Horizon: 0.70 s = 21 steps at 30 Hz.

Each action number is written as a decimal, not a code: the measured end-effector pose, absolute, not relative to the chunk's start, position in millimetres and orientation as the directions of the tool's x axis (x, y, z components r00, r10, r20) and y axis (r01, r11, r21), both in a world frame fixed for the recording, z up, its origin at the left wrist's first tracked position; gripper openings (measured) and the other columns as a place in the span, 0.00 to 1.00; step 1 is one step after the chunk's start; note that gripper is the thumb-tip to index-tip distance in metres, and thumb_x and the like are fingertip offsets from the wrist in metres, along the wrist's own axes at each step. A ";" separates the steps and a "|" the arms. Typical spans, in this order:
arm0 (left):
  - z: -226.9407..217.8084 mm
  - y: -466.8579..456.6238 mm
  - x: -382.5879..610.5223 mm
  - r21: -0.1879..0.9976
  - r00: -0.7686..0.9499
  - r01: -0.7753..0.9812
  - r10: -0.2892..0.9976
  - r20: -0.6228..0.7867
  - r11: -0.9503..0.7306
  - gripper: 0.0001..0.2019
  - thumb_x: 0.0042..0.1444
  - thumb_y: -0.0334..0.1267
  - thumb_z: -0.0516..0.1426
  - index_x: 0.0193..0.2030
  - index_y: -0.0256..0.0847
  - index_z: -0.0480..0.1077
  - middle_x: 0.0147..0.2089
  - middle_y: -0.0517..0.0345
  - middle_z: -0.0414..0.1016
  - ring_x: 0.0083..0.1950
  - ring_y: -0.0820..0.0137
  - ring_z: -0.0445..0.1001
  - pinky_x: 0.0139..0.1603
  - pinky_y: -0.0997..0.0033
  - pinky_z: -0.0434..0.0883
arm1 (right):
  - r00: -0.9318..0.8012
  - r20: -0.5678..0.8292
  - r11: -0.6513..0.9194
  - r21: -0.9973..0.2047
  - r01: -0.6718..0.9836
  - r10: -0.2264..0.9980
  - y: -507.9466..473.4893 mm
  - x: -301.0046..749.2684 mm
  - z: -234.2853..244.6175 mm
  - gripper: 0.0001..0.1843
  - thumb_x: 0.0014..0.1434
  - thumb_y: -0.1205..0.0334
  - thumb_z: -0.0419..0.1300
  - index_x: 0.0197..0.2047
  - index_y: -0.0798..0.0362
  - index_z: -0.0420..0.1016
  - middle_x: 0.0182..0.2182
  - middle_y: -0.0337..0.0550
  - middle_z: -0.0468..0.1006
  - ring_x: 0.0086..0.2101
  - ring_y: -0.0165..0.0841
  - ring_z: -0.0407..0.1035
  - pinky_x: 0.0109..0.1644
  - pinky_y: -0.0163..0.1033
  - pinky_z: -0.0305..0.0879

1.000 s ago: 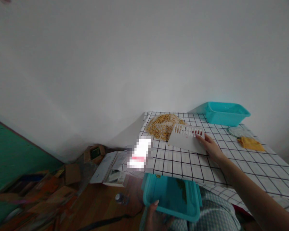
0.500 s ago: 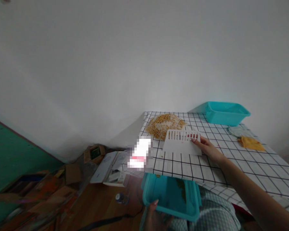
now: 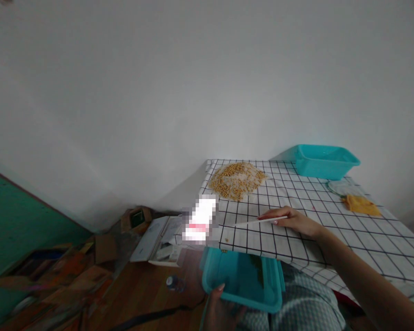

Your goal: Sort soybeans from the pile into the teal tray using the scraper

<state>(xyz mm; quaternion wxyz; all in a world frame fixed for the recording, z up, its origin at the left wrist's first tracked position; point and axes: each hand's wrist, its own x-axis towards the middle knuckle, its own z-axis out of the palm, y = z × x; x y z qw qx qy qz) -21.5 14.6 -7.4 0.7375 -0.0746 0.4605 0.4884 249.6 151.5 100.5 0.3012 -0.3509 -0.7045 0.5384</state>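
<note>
My right hand (image 3: 293, 221) is closed on a white slotted plastic scraper (image 3: 258, 221), held nearly flat so only its thin edge shows, low over the checked tablecloth (image 3: 331, 239) near the table's front edge. A pile of yellow beans mixed with white grains (image 3: 236, 180) lies at the table's far left corner, well beyond the scraper. My left hand (image 3: 221, 312) grips the near rim of a teal plastic tray (image 3: 241, 280), held below the table's front edge over my lap. A few beans lie on the cloth near that edge.
A second teal tray (image 3: 326, 161) stands at the table's back right by the wall, with a yellow cloth (image 3: 362, 205) and a clear lid beside it. Boxes, papers and a bottle litter the wooden floor at the left. A blurred white patch sits at the table's left edge.
My right hand has drawn the scraper away from the bean pile toward the table's front edge and tipped it from upright to nearly flat. The teal tray in my left hand barely shifted.
</note>
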 end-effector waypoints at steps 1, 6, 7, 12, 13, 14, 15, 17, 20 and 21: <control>-8.0 15.1 -21.7 0.343 0.093 -0.790 0.653 -0.751 0.507 0.12 0.51 0.38 0.55 0.43 0.43 0.63 0.36 0.51 0.80 0.42 0.53 0.76 0.34 0.56 0.75 | -0.622 0.068 0.207 -0.966 0.154 0.780 151.3 248.3 102.9 0.17 0.54 0.54 0.61 0.48 0.47 0.76 0.49 0.45 0.75 0.51 0.41 0.66 0.57 0.49 0.58; -6.6 15.8 -21.6 0.354 0.069 -0.792 0.649 -0.758 0.497 0.11 0.51 0.37 0.55 0.42 0.41 0.64 0.36 0.48 0.80 0.41 0.51 0.76 0.34 0.54 0.74 | -0.652 0.109 0.258 -0.956 0.137 0.750 151.1 244.9 102.1 0.16 0.54 0.53 0.62 0.46 0.46 0.77 0.48 0.45 0.75 0.50 0.41 0.66 0.56 0.50 0.59; -5.5 15.7 -21.4 0.354 0.067 -0.793 0.649 -0.758 0.496 0.11 0.51 0.37 0.55 0.42 0.41 0.64 0.36 0.48 0.80 0.41 0.52 0.76 0.34 0.55 0.74 | -0.598 0.117 0.255 -0.955 0.151 0.793 150.9 245.3 100.2 0.16 0.54 0.52 0.61 0.45 0.47 0.78 0.45 0.44 0.77 0.48 0.41 0.68 0.54 0.49 0.60; -3.2 15.1 -20.9 0.359 0.060 -0.794 0.650 -0.757 0.491 0.08 0.52 0.37 0.54 0.40 0.42 0.64 0.35 0.50 0.80 0.38 0.54 0.77 0.32 0.57 0.74 | -0.205 0.189 0.221 -0.964 0.147 0.960 151.7 248.9 91.9 0.14 0.55 0.49 0.59 0.35 0.50 0.79 0.34 0.42 0.78 0.38 0.38 0.70 0.42 0.42 0.66; -3.9 15.0 -21.0 0.359 0.057 -0.793 0.648 -0.759 0.491 0.08 0.52 0.37 0.54 0.41 0.43 0.63 0.34 0.51 0.80 0.38 0.55 0.77 0.33 0.56 0.74 | -0.186 0.184 0.209 -0.969 0.128 0.965 151.9 249.0 91.3 0.14 0.55 0.49 0.59 0.35 0.50 0.78 0.33 0.42 0.77 0.36 0.36 0.69 0.40 0.40 0.66; -4.8 14.9 -21.0 0.360 0.056 -0.793 0.648 -0.760 0.491 0.09 0.53 0.37 0.54 0.41 0.43 0.63 0.35 0.52 0.80 0.39 0.55 0.77 0.34 0.56 0.74 | -0.187 0.167 0.189 -0.976 0.111 0.968 152.0 248.8 91.1 0.14 0.55 0.49 0.59 0.34 0.51 0.77 0.31 0.41 0.76 0.33 0.34 0.68 0.36 0.38 0.65; -5.6 14.9 -21.1 0.360 0.057 -0.793 0.648 -0.760 0.492 0.09 0.53 0.38 0.54 0.42 0.43 0.63 0.35 0.52 0.80 0.40 0.54 0.77 0.34 0.55 0.74 | -0.203 0.141 0.164 -0.981 0.103 0.969 151.7 248.4 91.1 0.15 0.55 0.49 0.59 0.33 0.52 0.76 0.29 0.40 0.75 0.29 0.31 0.67 0.31 0.36 0.63; -6.4 14.8 -21.1 0.361 0.063 -0.792 0.653 -0.754 0.492 0.10 0.53 0.38 0.54 0.42 0.42 0.63 0.35 0.51 0.80 0.41 0.53 0.77 0.35 0.54 0.74 | -0.235 0.094 0.124 -0.985 0.116 0.967 150.8 247.1 91.6 0.16 0.55 0.49 0.59 0.27 0.54 0.73 0.22 0.37 0.70 0.22 0.26 0.60 0.22 0.33 0.54; -5.1 14.7 -20.9 0.362 0.069 -0.793 0.662 -0.746 0.490 0.10 0.53 0.38 0.54 0.42 0.42 0.63 0.36 0.49 0.80 0.42 0.51 0.76 0.34 0.54 0.74 | -0.261 0.071 0.113 -0.982 0.149 0.963 149.8 245.4 92.9 0.18 0.55 0.49 0.59 0.23 0.55 0.69 0.18 0.34 0.64 0.19 0.24 0.53 0.20 0.33 0.47; -4.7 14.6 -21.0 0.362 0.069 -0.793 0.663 -0.746 0.490 0.10 0.52 0.38 0.54 0.42 0.42 0.63 0.36 0.49 0.80 0.42 0.51 0.76 0.35 0.54 0.74 | -0.267 0.070 0.113 -0.982 0.150 0.961 149.7 244.8 93.5 0.18 0.55 0.49 0.59 0.23 0.55 0.69 0.19 0.34 0.64 0.19 0.24 0.53 0.20 0.33 0.47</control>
